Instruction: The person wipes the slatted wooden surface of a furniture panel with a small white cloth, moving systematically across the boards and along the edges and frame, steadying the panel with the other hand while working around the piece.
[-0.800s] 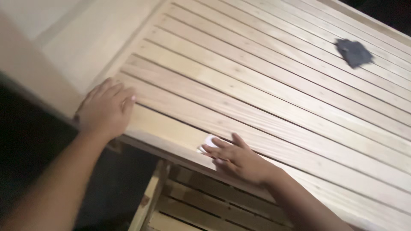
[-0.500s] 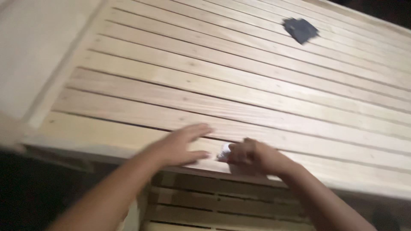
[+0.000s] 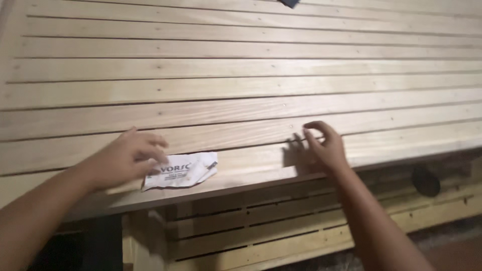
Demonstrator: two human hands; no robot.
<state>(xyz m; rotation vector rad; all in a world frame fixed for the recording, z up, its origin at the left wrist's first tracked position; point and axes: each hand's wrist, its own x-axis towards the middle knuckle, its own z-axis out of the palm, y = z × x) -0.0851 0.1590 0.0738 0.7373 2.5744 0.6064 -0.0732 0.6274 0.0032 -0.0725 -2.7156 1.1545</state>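
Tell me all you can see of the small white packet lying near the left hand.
The white packet is small, flat and crumpled, like a torn paper or foil sachet, with dark print on its upper face and a ragged right end. It lies flat on the front slat of the pale wooden slatted panel, close to the edge. The left hand rests at its left end, fingertips touching or just over it. The right hand is apart, further right.

A dark flat object (image 3: pixel 289 2) at twelve o'clock is cut by the top edge, its kind unreadable. The left hand (image 3: pixel 125 158) covers the left end of the white crumpled printed paper packet (image 3: pixel 182 170). Both forearms run off the bottom edge. A dark round shape (image 3: pixel 426 180) under the pale slatted wooden platform (image 3: pixel 241 75), at four o'clock, sits in shadow.
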